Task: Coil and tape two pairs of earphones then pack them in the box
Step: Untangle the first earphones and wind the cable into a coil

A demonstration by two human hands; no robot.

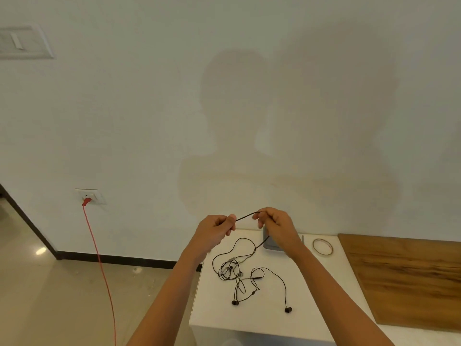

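A tangle of black earphones (pixel 237 273) lies on the white table (pixel 217 318), with two earbuds near the front. One end of the black cable (pixel 245 216) is raised above the table and stretched between both hands. My left hand (pixel 217 231) pinches it on the left. Just to the right, my right hand (pixel 274 223) pinches it too, and the cable drops from there down to the tangle. A grey box (pixel 270 244) sits behind my right hand, partly hidden by it. A roll of clear tape (pixel 322 246) lies to the right of the box.
A brown wooden board (pixel 404 278) covers the table's right side. A thin dark object (pixel 302 242) lies between box and tape. A red cable (pixel 99 260) hangs from a wall socket (pixel 90 196) to the floor on the left. The wall is close behind the table.
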